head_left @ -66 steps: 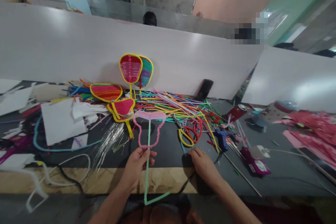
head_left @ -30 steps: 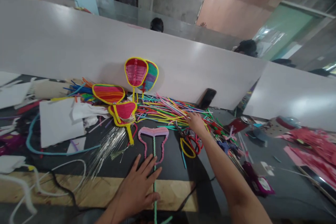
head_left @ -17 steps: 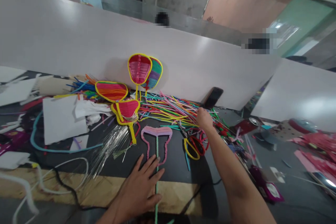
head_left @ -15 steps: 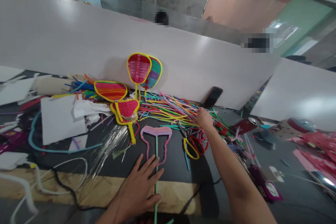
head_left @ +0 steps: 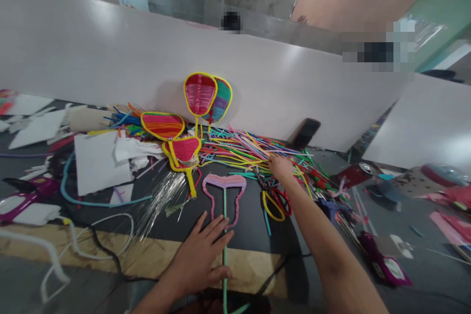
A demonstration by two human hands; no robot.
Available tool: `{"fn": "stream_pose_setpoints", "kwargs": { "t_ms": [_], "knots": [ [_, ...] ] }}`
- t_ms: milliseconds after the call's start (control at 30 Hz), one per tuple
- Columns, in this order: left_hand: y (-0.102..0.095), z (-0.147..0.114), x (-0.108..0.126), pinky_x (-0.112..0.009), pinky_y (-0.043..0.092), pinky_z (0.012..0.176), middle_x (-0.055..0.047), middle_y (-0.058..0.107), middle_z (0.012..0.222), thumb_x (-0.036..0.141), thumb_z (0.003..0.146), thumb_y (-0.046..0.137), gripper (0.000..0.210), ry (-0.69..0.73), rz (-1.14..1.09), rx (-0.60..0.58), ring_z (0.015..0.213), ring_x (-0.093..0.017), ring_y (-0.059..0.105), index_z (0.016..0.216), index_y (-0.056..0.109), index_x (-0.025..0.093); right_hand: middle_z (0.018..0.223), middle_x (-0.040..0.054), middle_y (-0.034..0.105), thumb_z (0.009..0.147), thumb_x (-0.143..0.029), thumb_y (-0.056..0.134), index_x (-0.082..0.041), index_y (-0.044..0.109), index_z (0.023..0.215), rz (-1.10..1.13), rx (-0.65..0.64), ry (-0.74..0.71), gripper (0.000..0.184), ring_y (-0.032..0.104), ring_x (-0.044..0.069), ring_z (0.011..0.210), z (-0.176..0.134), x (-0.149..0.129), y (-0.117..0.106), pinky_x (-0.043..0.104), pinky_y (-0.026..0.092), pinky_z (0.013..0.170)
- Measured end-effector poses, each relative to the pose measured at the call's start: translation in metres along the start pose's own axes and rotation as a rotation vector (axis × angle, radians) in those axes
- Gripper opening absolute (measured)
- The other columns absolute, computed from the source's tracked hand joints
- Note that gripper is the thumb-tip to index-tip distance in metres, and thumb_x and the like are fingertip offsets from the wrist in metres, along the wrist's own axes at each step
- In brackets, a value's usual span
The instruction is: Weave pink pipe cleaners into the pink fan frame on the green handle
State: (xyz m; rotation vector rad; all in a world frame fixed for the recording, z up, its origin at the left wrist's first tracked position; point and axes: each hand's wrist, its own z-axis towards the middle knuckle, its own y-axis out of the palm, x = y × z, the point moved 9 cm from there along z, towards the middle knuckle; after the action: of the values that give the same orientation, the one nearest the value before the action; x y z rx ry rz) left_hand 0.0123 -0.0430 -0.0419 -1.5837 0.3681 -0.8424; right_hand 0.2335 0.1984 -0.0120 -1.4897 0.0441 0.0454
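Note:
My left hand lies with fingers spread over the lower end of a fan-shaped pipe-cleaner frame. The frame has a pink outline, pink and lilac rows across its top, and a green twisted stem running down past my thumb. My right hand is in the pile of loose coloured pipe cleaners. Its fingers are pinched together on pipe cleaners there; the fingertips are partly hidden, and I cannot tell how many they hold. Scissors with yellow and red handles lie just below that hand.
Finished yellow-edged fans lean on the white partition, others lying nearby. A phone rests against the partition. Silver tinsel, white card, a cable, a can and a purple glue gun are around.
My right hand has moved left and slightly down within the pipe-cleaner pile. My left hand stays spread on the frame. The whole view has shifted a little.

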Motion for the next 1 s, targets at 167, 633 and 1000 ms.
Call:
{"fn": "stream_pose_setpoints", "kwargs": {
  "t_ms": [167, 633, 1000],
  "knots": [
    [-0.004, 0.000, 0.002, -0.052, -0.002, 0.112, -0.009, 0.034, 0.147, 0.061, 0.082, 0.042, 0.069, 0.001, 0.008, 0.022, 0.136, -0.026, 0.026, 0.140, 0.032, 0.026, 0.078, 0.0119, 0.068, 0.088, -0.023, 0.040, -0.014, 0.064, 0.090, 0.104, 0.049, 0.073, 0.025, 0.061, 0.020, 0.070, -0.003, 0.013, -0.021, 0.029, 0.040, 0.065],
    [-0.038, -0.009, -0.009, -0.053, 0.005, 0.112, -0.008, 0.052, 0.133, 0.029, 0.090, 0.040, 0.039, -0.093, 0.079, 0.266, 0.129, -0.023, 0.038, 0.127, 0.051, 0.024, 0.087, 0.0052, 0.070, 0.088, -0.032, 0.043, -0.021, 0.067, 0.087, 0.385, 0.040, -0.436, 0.026, 0.062, 0.018, 0.083, -0.117, -0.003, -0.052, 0.027, 0.045, 0.076],
    [-0.068, 0.056, -0.090, -0.043, 0.033, 0.100, -0.012, 0.056, 0.123, 0.020, 0.087, 0.038, 0.040, -0.434, 0.131, 0.191, 0.121, -0.027, 0.040, 0.124, 0.052, 0.015, 0.084, 0.0087, 0.069, 0.088, -0.024, 0.046, -0.021, 0.066, 0.084, -0.103, -0.060, -0.325, 0.021, 0.059, 0.022, 0.085, -0.136, -0.013, -0.037, 0.031, 0.038, 0.076]
  ]
}}
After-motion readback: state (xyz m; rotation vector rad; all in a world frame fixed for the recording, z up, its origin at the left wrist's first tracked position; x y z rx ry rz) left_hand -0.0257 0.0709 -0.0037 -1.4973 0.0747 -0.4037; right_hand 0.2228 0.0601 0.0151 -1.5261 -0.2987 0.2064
